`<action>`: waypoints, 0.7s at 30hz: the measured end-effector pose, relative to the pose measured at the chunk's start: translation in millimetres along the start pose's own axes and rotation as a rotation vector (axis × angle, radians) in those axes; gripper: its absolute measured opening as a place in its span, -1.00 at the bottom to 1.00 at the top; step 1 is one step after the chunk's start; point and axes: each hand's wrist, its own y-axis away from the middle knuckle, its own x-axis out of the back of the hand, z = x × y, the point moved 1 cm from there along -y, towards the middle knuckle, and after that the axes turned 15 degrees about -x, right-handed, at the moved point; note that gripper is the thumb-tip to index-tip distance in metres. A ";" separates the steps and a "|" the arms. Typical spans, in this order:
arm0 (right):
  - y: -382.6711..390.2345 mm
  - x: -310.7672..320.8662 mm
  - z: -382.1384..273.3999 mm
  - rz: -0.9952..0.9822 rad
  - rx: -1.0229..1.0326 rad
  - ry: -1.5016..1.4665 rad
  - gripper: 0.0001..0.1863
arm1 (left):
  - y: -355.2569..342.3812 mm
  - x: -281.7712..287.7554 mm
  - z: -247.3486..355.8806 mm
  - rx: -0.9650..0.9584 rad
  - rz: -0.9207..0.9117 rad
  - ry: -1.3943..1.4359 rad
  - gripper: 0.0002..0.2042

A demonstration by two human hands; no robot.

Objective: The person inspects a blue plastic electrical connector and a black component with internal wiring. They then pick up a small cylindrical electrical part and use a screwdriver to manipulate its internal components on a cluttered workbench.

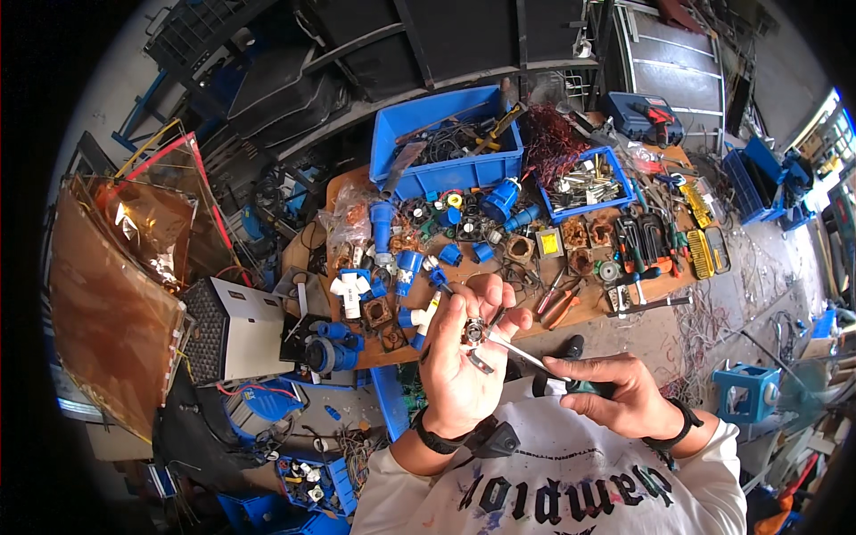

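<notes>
Left hand: I see the left hand raised with its palm up and fingers curled, grasping a small round metal part.
Metal part: it sits at the fingers of that hand, held up in front of the table's near edge; a short strip lies just below it, against the palm.
Right hand: I have the right hand clenched around the dark handle of a screwdriver.
Screwdriver: its shaft slants toward the round part; from my view I cannot tell whether the tip touches it.
Table: on the wooden table, I see orange-handled pliers near the front edge and a large blue bin toward the back.
</notes>
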 end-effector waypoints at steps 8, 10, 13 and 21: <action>6.3 11.1 -9.4 -0.309 -0.609 -0.629 -0.51 | 2.5 -0.6 -1.3 0.002 0.040 -0.058 -0.78; 6.2 12.3 -5.3 -0.340 -0.630 -0.705 -0.51 | 3.1 -1.0 -1.4 0.007 0.052 -0.059 -0.78; 3.0 12.0 1.1 -0.188 -0.371 -0.420 -0.49 | 3.3 0.4 -1.9 0.008 0.045 -0.042 -0.78; 7.5 11.8 -31.7 0.093 -0.053 0.458 -0.46 | 3.6 2.7 -1.6 -0.072 -0.022 -0.126 -0.78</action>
